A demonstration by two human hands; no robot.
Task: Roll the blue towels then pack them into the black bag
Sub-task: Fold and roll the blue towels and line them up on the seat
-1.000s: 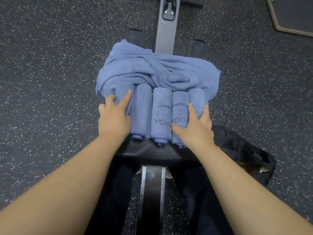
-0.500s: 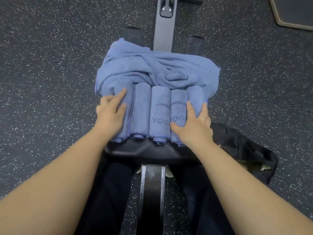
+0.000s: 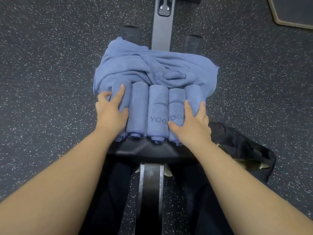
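Several rolled blue towels [image 3: 155, 112] lie side by side on the black bench pad [image 3: 152, 150], two of them printed "YOGA". Behind them sits a loose heap of blue towel [image 3: 152, 67]. My left hand [image 3: 110, 116] grips the leftmost roll [image 3: 128, 94], with the index finger along its top and the other fingers curled over its left side. My right hand [image 3: 191, 126] rests on the two rightmost rolls, fingers straight over the outer roll [image 3: 193, 94] and thumb on its neighbour. The black bag [image 3: 240, 146] lies crumpled on the floor, right of the bench.
The bench's grey frame beam [image 3: 161, 31] runs away from me between two black foam rollers [image 3: 130, 33]. A metal rail [image 3: 149, 192] runs back between my legs. Dark speckled floor surrounds the bench, with a mat corner [image 3: 296, 11] at the top right.
My left hand's outer fingers have curled over the left side of the leftmost roll. The right hand stays on the right-hand rolls. The row of rolls has hardly moved.
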